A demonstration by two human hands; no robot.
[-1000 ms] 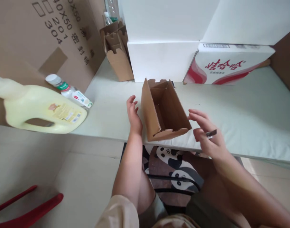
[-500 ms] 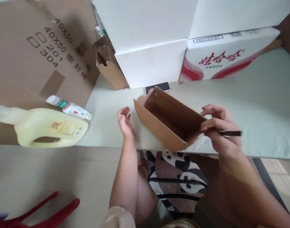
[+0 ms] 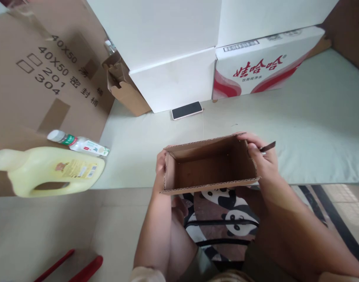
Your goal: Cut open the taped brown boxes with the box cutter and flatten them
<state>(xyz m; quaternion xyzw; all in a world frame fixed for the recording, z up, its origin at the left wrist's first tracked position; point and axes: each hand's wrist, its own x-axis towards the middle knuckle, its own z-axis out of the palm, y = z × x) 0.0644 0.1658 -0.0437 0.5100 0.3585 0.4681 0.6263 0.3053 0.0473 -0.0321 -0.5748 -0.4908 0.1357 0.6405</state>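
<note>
At the bench (image 3: 309, 129) front edge, right fingers (image 3: 251, 138) clamp an open carton (image 3: 203, 168); left fingers (image 3: 160, 161), spread unclear, touch it opposite.

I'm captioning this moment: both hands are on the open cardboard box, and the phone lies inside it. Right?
The phone isn't inside: the head view shows it on the table, beyond the cardboard box. The left hand and right hand are on the box.

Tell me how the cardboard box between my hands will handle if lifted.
The box is probably light, being thin cardboard with no contents visible. It should be stiff, as its sides stand straight, but may flex inward if squeezed, since its top is open.
</note>
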